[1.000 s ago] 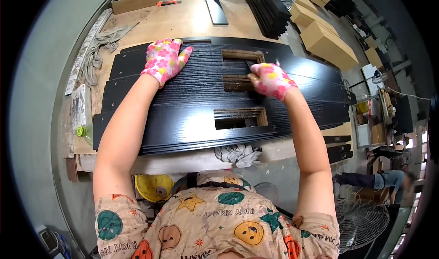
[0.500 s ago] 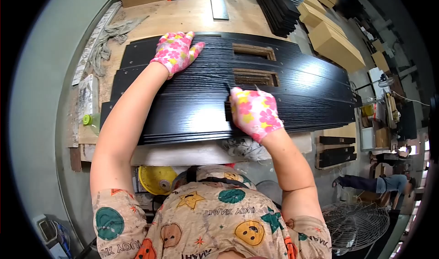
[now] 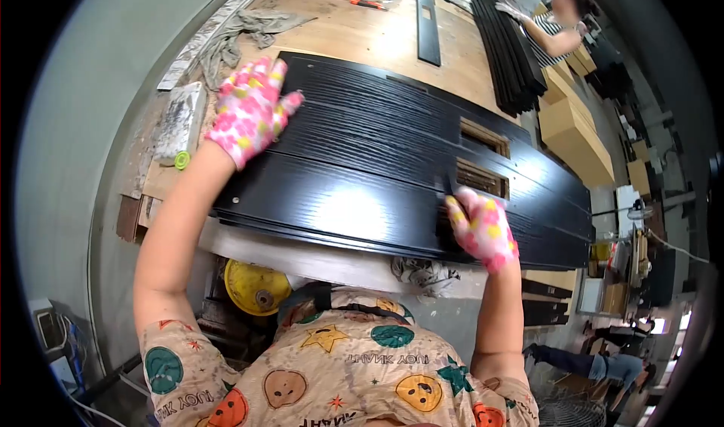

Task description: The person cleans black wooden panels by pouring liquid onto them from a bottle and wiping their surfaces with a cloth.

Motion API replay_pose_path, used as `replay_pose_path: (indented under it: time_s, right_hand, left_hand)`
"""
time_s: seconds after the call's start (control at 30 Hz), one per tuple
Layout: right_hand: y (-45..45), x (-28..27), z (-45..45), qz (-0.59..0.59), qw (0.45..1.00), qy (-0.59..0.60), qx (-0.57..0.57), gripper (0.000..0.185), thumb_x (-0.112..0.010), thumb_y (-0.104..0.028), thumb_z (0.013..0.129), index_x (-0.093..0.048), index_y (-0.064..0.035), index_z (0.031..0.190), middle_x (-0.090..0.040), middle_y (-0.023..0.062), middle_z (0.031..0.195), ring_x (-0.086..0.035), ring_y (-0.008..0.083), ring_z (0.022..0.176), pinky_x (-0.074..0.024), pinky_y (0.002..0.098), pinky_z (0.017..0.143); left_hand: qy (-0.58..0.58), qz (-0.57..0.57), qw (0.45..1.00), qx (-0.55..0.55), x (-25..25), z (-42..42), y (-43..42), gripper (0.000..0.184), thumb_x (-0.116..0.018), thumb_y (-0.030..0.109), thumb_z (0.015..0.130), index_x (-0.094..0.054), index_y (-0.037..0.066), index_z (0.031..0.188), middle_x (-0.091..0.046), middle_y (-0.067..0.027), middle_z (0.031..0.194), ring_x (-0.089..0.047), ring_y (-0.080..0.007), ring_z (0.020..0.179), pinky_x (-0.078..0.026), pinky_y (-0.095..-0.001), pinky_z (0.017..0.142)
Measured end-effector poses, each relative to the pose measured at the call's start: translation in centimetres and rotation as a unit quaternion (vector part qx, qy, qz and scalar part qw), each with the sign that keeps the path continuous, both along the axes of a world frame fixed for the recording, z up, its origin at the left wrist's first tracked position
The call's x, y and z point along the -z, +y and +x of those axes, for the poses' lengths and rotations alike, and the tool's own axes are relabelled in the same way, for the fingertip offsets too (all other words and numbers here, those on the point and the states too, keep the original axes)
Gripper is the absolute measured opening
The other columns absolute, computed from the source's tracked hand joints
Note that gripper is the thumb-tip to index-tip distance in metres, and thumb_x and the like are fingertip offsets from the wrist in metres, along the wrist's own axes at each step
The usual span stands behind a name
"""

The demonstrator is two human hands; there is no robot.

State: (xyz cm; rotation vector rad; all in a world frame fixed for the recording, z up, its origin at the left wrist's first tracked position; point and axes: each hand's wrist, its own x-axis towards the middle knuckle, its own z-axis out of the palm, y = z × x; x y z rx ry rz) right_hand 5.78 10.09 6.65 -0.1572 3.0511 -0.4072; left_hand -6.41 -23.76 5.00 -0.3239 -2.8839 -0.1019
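Black wood-grain panels (image 3: pixel 347 167) lie stacked on the workbench in front of me, with rectangular cutouts (image 3: pixel 483 178) toward their right part. My left hand (image 3: pixel 249 114), in a pink-and-yellow flowered glove, rests at the left end of the panels, thumb apart from the fingers. In a matching glove, my right hand (image 3: pixel 484 227) is curled at the near side of the lower cutout. A thin dark thing sticks up by its fingertips, too blurred to name.
A grey rag (image 3: pixel 253 35) and a white-smeared block (image 3: pixel 181 121) lie on the left of the bench (image 3: pixel 362 31). Farther off are an orange cutter (image 3: pixel 367 4), a narrow dark panel (image 3: pixel 427 31) and a black panel stack (image 3: pixel 507 57) beside a co-worker (image 3: pixel 554 31). Cardboard boxes (image 3: pixel 577 144) stand right.
My left hand has moved to the panels' left end, where the staggered ends now look lined up. The view has shifted, and my right hand stays by the cutouts, still curled.
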Motion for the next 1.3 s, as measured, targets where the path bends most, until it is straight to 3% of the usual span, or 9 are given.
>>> replay_pose_path:
  time_s: [0.2, 0.4, 0.57, 0.7, 0.8, 0.97, 1.13, 1.23, 1.3]
  right_hand:
    - [-2.9, 1.6, -11.2, 0.206, 0.975, 0.086, 0.010, 0.021, -0.052, -0.021, 0.088, -0.064, -0.0075, 0.076, -0.066, 0.0186, 0.074, -0.065, 0.0370, 0.071, -0.0523, 0.0461, 0.063]
    - [-14.3, 2.1, -11.1, 0.046, 0.981, 0.083, -0.168, 0.021, -0.048, -0.023, 0.089, -0.060, -0.0073, 0.082, -0.065, 0.0181, 0.074, -0.065, 0.0361, 0.073, -0.0518, 0.0451, 0.068]
    - [-1.6, 2.6, -11.0, -0.078, 0.968, 0.014, 0.236, 0.033, -0.047, -0.025, 0.095, -0.063, -0.0039, 0.077, -0.061, 0.0100, 0.061, -0.054, 0.0205, 0.053, -0.0422, 0.0386, 0.052]
    - [-15.7, 0.7, -11.1, 0.044, 0.999, -0.008, -0.003, 0.029, -0.044, -0.024, 0.092, -0.060, -0.0080, 0.074, -0.065, 0.0150, 0.069, -0.066, 0.0336, 0.071, -0.0507, 0.0433, 0.062]
    - [-22.1, 2.4, -11.9, 0.037, 0.956, 0.160, -0.242, 0.036, -0.042, -0.036, 0.097, -0.056, -0.0094, 0.078, -0.057, 0.0109, 0.061, -0.055, 0.0320, 0.056, -0.0472, 0.0387, 0.055]
    - [-12.9, 1.0, -13.2, 0.031, 0.998, 0.003, 0.053, 0.028, -0.052, -0.027, 0.094, -0.062, -0.0025, 0.083, -0.064, 0.0134, 0.067, -0.063, 0.0274, 0.062, -0.0515, 0.0405, 0.061]
    - [-23.6, 2.0, -12.6, 0.023, 0.973, 0.127, -0.190, 0.021, -0.058, -0.023, 0.091, -0.057, -0.0072, 0.076, -0.060, 0.0186, 0.067, -0.061, 0.0366, 0.062, -0.0464, 0.0461, 0.057]
    - [-21.2, 1.4, -13.8, 0.060, 0.976, 0.110, -0.178, 0.025, -0.057, -0.022, 0.092, -0.056, -0.0055, 0.074, -0.058, 0.0180, 0.063, -0.059, 0.0351, 0.057, -0.0448, 0.0410, 0.053]
    - [-17.0, 1.3, -14.1, -0.084, 0.994, -0.057, 0.040, 0.024, -0.057, -0.022, 0.092, -0.058, -0.0047, 0.076, -0.061, 0.0174, 0.065, -0.061, 0.0343, 0.059, -0.0454, 0.0421, 0.054]
  left_hand:
    - [0.017, 0.056, 0.983, 0.172, 0.5, 11.2, 1.2, 0.073, -0.054, 0.049, 0.090, -0.042, -0.007, 0.135, -0.037, -0.0218, 0.145, -0.029, -0.0357, 0.138, -0.013, -0.0468, 0.116]
    - [0.047, 0.081, 0.988, 0.123, 2.6, 10.4, 0.4, 0.068, -0.053, 0.042, 0.091, -0.036, -0.003, 0.140, -0.031, -0.0212, 0.148, -0.032, -0.0365, 0.135, -0.022, -0.0468, 0.112]
    - [0.085, 0.186, 0.969, 0.139, 3.4, 9.8, -2.1, 0.043, -0.068, 0.026, 0.084, -0.059, 0.002, 0.118, -0.053, -0.0140, 0.132, -0.047, -0.0307, 0.125, -0.035, -0.0433, 0.105]
    - [0.180, 0.238, 0.943, 0.148, 5.0, 9.9, -1.5, 0.024, -0.072, 0.023, 0.080, -0.069, 0.006, 0.097, -0.067, -0.0084, 0.110, -0.060, -0.0257, 0.109, -0.043, -0.0404, 0.096]
    - [0.189, 0.241, 0.944, 0.119, 5.2, 10.4, -1.5, 0.021, -0.074, 0.019, 0.076, -0.069, 0.010, 0.095, -0.067, -0.0059, 0.105, -0.061, -0.0248, 0.104, -0.045, -0.0378, 0.091]
    - [0.225, 0.268, 0.930, 0.109, 5.4, 10.3, -1.3, 0.019, -0.075, 0.020, 0.075, -0.070, 0.011, 0.091, -0.067, -0.0029, 0.105, -0.061, -0.0233, 0.103, -0.045, -0.0360, 0.089]
    - [0.215, 0.290, 0.925, 0.115, 5.8, 10.2, -1.2, 0.019, -0.075, 0.021, 0.074, -0.071, 0.011, 0.090, -0.067, -0.0040, 0.105, -0.061, -0.0239, 0.101, -0.046, -0.0360, 0.088]
    - [0.215, 0.294, 0.925, 0.108, 5.6, 10.4, -1.3, 0.019, -0.074, 0.021, 0.074, -0.071, 0.010, 0.090, -0.067, -0.0044, 0.105, -0.061, -0.0233, 0.101, -0.046, -0.0370, 0.088]
    - [0.227, 0.297, 0.922, 0.104, 5.8, 10.4, -1.3, 0.020, -0.071, 0.024, 0.077, -0.069, 0.009, 0.091, -0.067, -0.0064, 0.104, -0.061, -0.0242, 0.102, -0.046, -0.0379, 0.089]
